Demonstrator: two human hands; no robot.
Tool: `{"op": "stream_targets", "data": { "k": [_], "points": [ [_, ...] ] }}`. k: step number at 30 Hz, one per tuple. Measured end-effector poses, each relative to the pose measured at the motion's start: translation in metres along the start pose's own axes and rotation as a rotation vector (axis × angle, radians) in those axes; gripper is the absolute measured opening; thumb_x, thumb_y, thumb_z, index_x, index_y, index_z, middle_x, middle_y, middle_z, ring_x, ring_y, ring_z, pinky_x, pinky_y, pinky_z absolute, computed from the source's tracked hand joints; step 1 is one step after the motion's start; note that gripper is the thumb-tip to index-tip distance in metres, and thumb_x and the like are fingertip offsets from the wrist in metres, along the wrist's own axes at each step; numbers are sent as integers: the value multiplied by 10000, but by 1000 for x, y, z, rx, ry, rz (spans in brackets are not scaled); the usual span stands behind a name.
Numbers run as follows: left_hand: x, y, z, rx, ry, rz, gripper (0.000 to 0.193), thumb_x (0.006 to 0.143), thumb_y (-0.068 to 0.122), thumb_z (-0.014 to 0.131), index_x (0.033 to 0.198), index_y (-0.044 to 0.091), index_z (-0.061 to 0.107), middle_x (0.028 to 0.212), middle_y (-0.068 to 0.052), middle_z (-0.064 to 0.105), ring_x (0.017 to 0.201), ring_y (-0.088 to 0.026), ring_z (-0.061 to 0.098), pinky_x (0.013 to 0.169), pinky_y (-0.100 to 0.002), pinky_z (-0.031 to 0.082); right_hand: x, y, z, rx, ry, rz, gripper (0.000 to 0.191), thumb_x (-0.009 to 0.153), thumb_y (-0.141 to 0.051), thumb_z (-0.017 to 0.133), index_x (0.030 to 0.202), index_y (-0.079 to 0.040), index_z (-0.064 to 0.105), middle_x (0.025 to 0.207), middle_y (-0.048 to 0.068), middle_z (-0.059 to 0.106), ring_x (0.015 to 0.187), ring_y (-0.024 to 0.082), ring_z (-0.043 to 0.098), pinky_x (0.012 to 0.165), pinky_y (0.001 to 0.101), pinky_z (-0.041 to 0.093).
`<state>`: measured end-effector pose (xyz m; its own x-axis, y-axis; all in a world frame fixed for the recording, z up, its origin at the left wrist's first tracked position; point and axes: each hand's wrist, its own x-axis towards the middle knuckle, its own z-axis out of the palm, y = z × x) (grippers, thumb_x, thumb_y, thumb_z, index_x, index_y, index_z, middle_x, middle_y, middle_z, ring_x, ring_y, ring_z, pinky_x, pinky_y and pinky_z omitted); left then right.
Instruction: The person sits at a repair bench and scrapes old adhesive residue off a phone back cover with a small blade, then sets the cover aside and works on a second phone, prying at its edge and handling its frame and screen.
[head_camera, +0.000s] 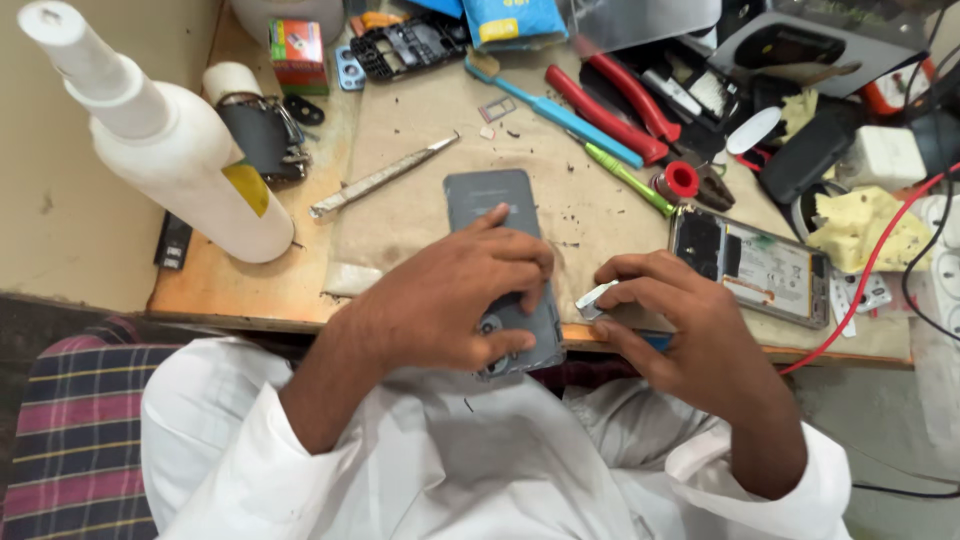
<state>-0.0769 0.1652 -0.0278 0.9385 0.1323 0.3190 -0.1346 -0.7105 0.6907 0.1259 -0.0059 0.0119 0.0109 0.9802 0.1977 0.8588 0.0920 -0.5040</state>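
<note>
white sleeves (420, 470) and a plaid cloth (70, 430) fill the near edge of the view. left hand (455, 300) is closed over a grey phone back cover (500, 230), fingers wrapped across its lower half; the cover lies at the front edge of the workbench (250, 280), its camera end overhanging toward the lap. right hand (690, 330) pinches a small flat silver part (595, 298) between thumb and fingers, just beside the cover's right edge. an opened phone body (760, 265) with exposed battery lies right of that hand. metal tweezers (380, 178) lie left of the cover; a white squeeze bottle (170, 150) stands at far left. red pliers (615, 95), a blue toothbrush (550, 105) and a green screwdriver (625, 178) lie behind
</note>
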Motion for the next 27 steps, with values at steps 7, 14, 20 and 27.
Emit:
{"op": "stream_targets", "data": {
  "k": [7,14,20,27],
  "points": [
    [3,31,40,325,128,-97,761,801,437,738,1348,-47,523,1471,-222,457,1447,-362,336,1217,-539,178,-18,31,3,409,40,280,260,846,23,775,1094,-28,720,1058,59,733,969,129,691,843,272,571],
    [-2,14,60,472,128,-110,899,868,588,660,1463,-52,449,1582,-160,401,1497,-296,311,1236,-507,188,-10,39,25,470,93,365,162,837,18,845,991,-4,802,926,24,720,776,49,596,650,216,479],
    [-5,8,54,513,85,-174,880,791,585,694,1471,73,471,1570,-54,405,1474,-214,318,1228,-510,173,1,29,27,134,113,99,193,819,-30,849,1002,-32,788,912,37,685,724,44,594,630,216,482],
    [-4,4,58,473,122,-189,880,785,595,711,1462,79,486,1570,-45,419,1467,-209,338,1235,-510,185,8,27,33,209,62,201,138,866,-29,827,975,-11,745,834,18,663,629,53,532,563,236,435]
  ]
}}
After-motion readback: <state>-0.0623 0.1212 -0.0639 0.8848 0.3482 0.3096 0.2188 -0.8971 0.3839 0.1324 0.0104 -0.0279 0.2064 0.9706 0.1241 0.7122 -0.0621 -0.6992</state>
